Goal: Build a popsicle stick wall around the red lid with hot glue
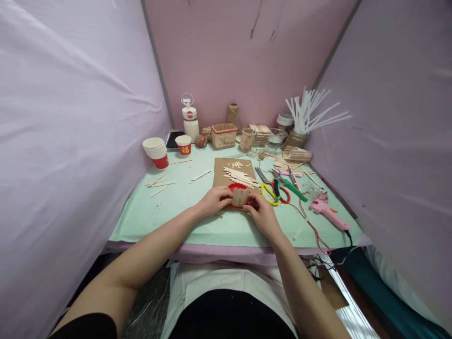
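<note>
A small red round object (235, 186) sits at the near edge of a brown cardboard sheet (219, 169), and I cannot tell whether it is a cup or a dish. A row of short wooden craft stick pieces (240, 197) stands upright along its near side, with uneven tops. My left hand (218, 199) grips this piece from the left with curled fingers. From the right, my right hand (259, 209) pinches its other edge between thumb and fingers. Behind it on the cardboard lie loose craft sticks (240, 177) and small wood scraps (237, 165).
Right of the cardboard are scissors (270, 193), green-handled pliers (294, 190) and a pink glue gun (330, 214) with its cord. Paper cups (155, 149) stand at left. Along the back are a white bottle (191, 127), a stick basket (224, 136) and white glue sticks (307, 113).
</note>
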The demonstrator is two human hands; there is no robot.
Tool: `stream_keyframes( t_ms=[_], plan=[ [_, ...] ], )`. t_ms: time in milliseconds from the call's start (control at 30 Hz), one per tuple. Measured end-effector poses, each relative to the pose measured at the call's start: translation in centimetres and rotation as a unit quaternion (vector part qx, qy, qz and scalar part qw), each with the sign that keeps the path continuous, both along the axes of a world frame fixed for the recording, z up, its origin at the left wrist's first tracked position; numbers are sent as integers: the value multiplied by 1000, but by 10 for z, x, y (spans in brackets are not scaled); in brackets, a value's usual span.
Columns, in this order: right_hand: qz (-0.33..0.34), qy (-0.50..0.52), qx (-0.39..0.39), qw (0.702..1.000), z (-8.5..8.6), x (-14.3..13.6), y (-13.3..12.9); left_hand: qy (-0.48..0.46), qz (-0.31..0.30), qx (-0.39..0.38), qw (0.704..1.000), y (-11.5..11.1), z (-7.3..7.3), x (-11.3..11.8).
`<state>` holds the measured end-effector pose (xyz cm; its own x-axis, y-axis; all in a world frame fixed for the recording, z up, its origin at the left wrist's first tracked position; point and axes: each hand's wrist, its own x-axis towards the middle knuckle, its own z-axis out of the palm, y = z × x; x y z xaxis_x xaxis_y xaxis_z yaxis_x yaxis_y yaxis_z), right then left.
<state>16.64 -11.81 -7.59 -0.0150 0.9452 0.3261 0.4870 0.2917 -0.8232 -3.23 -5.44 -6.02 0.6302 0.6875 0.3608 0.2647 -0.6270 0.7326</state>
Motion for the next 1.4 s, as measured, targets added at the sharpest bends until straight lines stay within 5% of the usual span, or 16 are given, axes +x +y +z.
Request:
stream_keyframes(
  t_ms=[1400],
  plan=[
    [47, -38, 19, 998, -3, 9, 6, 67, 1, 113, 991, -1, -3, 3]
  ],
)
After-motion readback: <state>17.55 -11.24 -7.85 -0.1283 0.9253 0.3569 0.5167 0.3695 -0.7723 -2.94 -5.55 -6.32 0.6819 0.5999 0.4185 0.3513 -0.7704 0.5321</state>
